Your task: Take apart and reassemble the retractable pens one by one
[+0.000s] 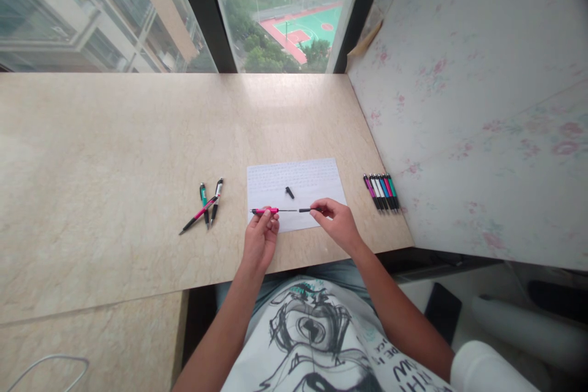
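Note:
My left hand [261, 236] is closed around the pink barrel of a pen [265, 211], held level just above a sheet of written paper [294, 187]. My right hand [336, 220] pinches a black end piece [305, 210] of the same pen; a thin inner rod shows between the two parts. A small black pen part [289, 192] lies on the sheet, just beyond my hands.
Three pens [205, 203] lie crossed on the beige marble-look table [114, 153] to the left. Several pens [382, 192] lie in a neat row at the right, near the floral wall [482, 104]. Windows run along the far edge. A white cable [46, 364] sits at bottom left.

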`<state>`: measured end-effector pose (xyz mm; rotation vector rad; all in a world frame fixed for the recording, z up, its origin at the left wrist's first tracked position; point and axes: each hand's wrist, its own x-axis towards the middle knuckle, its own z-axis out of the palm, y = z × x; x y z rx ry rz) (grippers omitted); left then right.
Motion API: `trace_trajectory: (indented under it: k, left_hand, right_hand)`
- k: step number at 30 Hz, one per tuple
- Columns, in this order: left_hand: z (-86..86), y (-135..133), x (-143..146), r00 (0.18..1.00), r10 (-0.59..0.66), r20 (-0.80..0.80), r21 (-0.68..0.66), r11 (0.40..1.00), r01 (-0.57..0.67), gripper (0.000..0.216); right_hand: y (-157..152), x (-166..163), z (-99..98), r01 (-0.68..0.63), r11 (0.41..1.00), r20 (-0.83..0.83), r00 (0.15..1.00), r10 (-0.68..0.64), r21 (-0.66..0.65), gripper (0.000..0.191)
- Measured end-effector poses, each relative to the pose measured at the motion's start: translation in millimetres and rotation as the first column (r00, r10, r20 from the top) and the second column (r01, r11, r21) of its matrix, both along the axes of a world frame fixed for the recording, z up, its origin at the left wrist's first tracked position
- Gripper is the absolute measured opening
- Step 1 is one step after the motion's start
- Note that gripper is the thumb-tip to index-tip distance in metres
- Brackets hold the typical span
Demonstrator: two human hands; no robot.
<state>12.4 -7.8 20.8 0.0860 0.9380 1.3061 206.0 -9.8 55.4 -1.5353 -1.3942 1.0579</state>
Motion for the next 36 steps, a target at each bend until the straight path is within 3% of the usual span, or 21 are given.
trace_trajectory:
  k: [27,36]
  left_hand:
    - [5.2,-8,12,0.996,-0.087,-0.023,-0.051,0.995,0.085,0.02]
    - [5.1,-10,12,0.995,-0.088,-0.045,-0.032,0.996,0.086,0.022]
  right_hand:
    - [0,-31,-8.8,-0.119,0.979,0.085,0.991,0.106,0.168,0.015]
    - [-1,-31,-9.4,-0.119,0.98,0.23,0.97,0.08,0.162,0.019]
